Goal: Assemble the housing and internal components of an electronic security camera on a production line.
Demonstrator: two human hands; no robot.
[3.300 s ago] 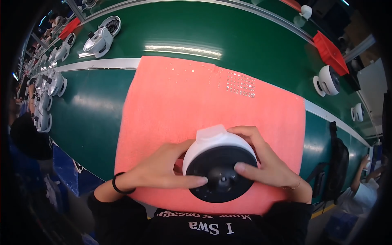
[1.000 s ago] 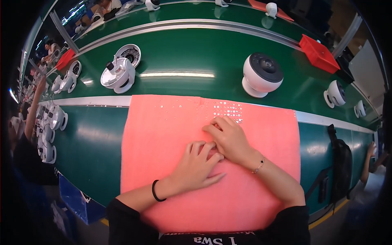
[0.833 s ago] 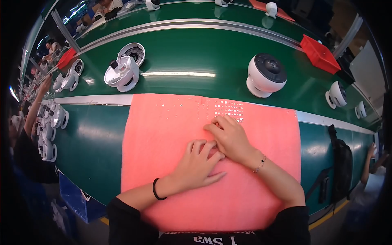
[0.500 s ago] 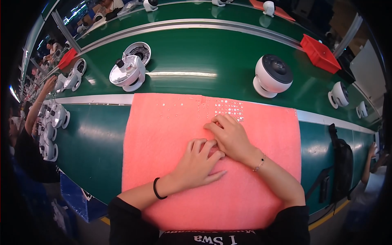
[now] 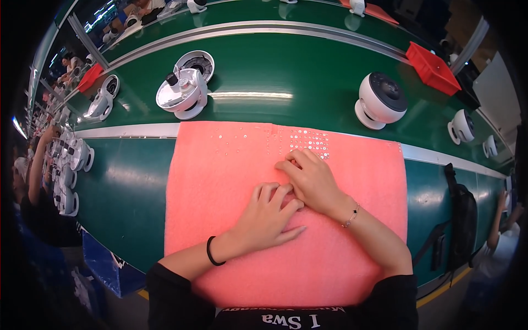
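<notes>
My left hand [image 5: 267, 214] rests on a pink cloth mat [image 5: 214, 187] with its fingers bent and apart and its thumb stretched out. Just beyond it, my right hand [image 5: 312, 179] lies on the same mat, loosely curled, fingers a little apart, fingertips partly tucked under. The left fingertips are close to or touching the right thumb side; I cannot tell which. No object shows in either hand. Beyond the right fingers, small shiny round pieces [image 5: 311, 144] sit in rows, with a few more scattered toward the far left of the mat.
On the green belt [image 5: 286, 71] stand an opened white camera housing [image 5: 181, 93] at left and a white ball-shaped camera with a dark face [image 5: 382, 99] at right. A red tray [image 5: 434, 69] is at far right, a black bag [image 5: 462, 220] right of the mat. Several housings [image 5: 69, 176] and a co-worker's arm [image 5: 41, 159] are at left.
The camera housings on the belt have shifted to the right. At left, the co-worker's hand has moved lower. My two hands have barely moved.
</notes>
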